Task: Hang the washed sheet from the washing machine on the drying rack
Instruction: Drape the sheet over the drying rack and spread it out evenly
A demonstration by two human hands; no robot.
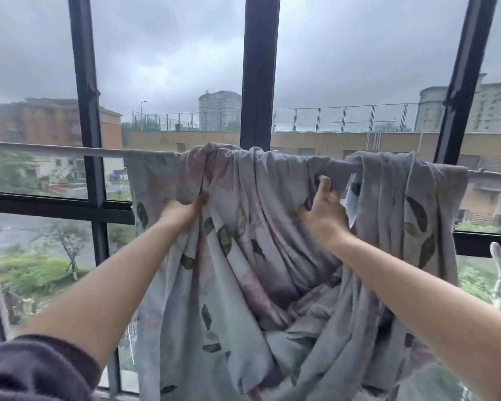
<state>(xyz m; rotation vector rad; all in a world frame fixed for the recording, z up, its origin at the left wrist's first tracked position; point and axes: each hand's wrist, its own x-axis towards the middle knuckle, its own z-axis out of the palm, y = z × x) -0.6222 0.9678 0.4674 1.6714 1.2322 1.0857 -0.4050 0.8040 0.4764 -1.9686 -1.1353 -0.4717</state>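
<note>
The left hand point(182, 211) pinches a fold of the sheet point(243, 256), which drapes the rack rail point(55, 149) just above its fingers point(202, 199). The bunched cloth runs rightward to the right hand point(324, 212), which is blurred and touches it; I cannot tell whether it grips.

A pale grey-blue sheet point(272, 256), printed with dark green leaves and faint pink blooms, is found draped over the pale horizontal rail point(55, 149) of the drying rack, bunched in thick folds rather than spread flat. The rail is left bare at its left end and is covered from the middle rightward. Below it the cloth is seen hanging in deep creases, parted by a narrow gap towards the right, with a sagging pocket formed low in the middle.
</note>
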